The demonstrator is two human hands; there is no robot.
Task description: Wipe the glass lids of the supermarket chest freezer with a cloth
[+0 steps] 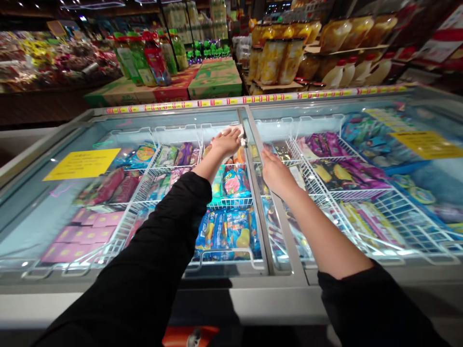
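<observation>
My left hand presses a crumpled white cloth onto the glass lid of a chest freezer, near the far end of the middle frame. Its fingers lie over the cloth. Further right and nearer to me, my right hand rests with its fingers at the grey frame of the sliding lid. Under the glass, white wire baskets hold frozen treats, among them blue packets, purple packets and pink boxes.
Yellow notices are stuck on the glass at both sides. Price labels run along the freezer's far rim. Behind it stand drink bottles on cartons and jars of yellow fruit. The near rim crosses below my arms.
</observation>
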